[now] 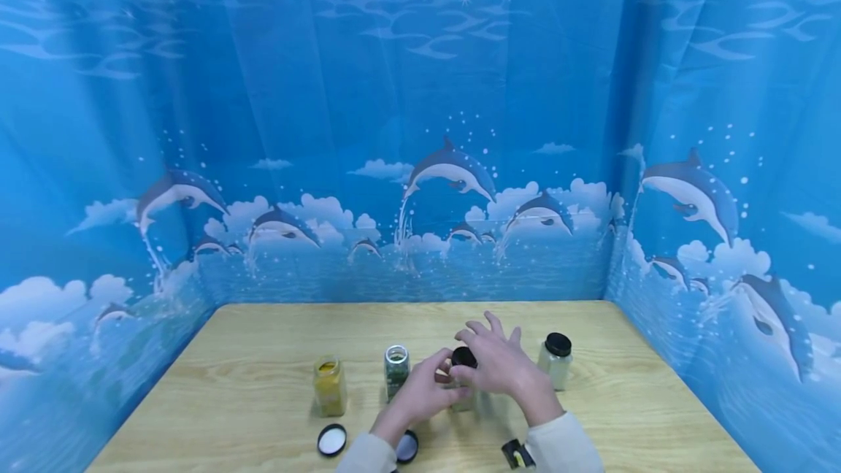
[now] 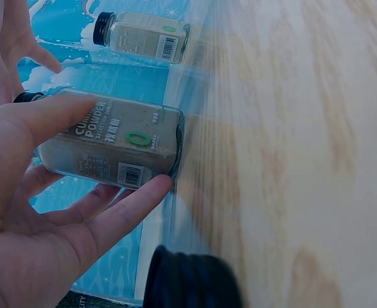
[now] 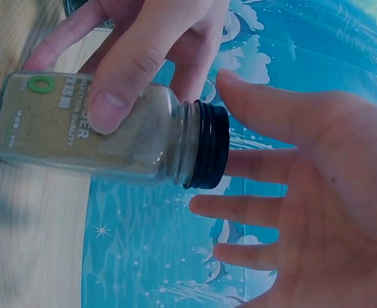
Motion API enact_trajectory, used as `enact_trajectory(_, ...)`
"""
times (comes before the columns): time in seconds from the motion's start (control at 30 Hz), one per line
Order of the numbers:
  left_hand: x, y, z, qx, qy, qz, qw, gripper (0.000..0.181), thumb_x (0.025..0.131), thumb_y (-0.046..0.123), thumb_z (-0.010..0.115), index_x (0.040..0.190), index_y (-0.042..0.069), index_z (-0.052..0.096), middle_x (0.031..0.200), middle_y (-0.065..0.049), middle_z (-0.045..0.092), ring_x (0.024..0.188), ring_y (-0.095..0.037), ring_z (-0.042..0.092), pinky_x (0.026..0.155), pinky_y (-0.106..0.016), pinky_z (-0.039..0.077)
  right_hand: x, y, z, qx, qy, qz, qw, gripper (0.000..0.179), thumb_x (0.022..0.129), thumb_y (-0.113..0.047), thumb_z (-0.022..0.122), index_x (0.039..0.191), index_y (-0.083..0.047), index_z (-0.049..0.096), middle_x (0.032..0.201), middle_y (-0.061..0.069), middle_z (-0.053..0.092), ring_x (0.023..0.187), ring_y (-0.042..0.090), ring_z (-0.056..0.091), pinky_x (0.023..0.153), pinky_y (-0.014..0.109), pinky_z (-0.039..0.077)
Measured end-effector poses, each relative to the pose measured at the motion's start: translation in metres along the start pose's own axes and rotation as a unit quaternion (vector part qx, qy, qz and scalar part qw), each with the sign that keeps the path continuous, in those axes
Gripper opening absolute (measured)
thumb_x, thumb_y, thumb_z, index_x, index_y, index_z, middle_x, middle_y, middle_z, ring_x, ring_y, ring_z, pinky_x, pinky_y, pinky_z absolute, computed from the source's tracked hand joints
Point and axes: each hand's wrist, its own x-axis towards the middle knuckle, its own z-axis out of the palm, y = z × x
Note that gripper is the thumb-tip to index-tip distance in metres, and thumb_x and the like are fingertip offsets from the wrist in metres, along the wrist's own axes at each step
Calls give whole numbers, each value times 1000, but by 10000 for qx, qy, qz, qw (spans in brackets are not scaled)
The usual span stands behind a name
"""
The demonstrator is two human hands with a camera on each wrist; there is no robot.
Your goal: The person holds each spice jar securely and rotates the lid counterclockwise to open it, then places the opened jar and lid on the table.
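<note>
Left grip (image 1: 423, 389) holds the glass jar (image 2: 130, 138); right grip (image 1: 501, 363), spread, maybe touches the lid (image 3: 212, 146). I'd hold that likely slippery jar mid-way up.

We see a smooth, glossy glass jar (image 3: 140, 153), its plastic-looking lid (image 3: 209, 146), the wood-grained counter (image 1: 197, 414) and a faintly shiny far curtain (image 1: 368, 93).

I received a bright, even head view, with soft sheen on the blue curtain (image 1: 276, 42). Both wrist views looked dimmer: in the left, a dark ribbed object (image 2: 191, 281) blurred low in frame; in the right, highlights glinted off the glass jar (image 3: 127, 153) and soft shadows dulled the tabletop (image 3: 21, 221).
</note>
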Motion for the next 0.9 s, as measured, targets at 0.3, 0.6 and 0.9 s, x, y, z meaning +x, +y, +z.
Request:
enact_trajectory(0.3, 2, 0, 0, 71, -6, -97, 9999, 39, 85, 25, 85, 118, 28, 65, 117, -6, 68, 112, -31, 69, 93, -51, 61, 1, 2, 0, -103, 205, 95, 9997, 41, 87, -44, 81, 111, -12, 71, 148, 21, 56, 151, 53, 28, 104, 93, 15)
enact_trajectory(0.6, 2, -1, 0, 91, 45, -75, 9999, 42, 84, 25, 85, 121, 28, 65, 115, -7, 67, 111, -31, 69, 94, -52, 61, 1, 2, 1, -122, 206, -38, 9997, 31, 85, -31, 85, 108, -15, 72, 147, 18, 57, 151, 52, 30, 104, 93, 16)
enact_trajectory(0.9, 1, -1, 1, 159, 111, 75, 9998, 43, 84, 24, 86, 121, 23, 64, 113, -8, 67, 108, -30, 70, 91, -48, 62, 0, 0, 2, -101, 82, -184, 9997, 34, 84, -9, 83, 115, -17, 71, 147, 17, 57, 150, 53, 29, 102, 94, 16)
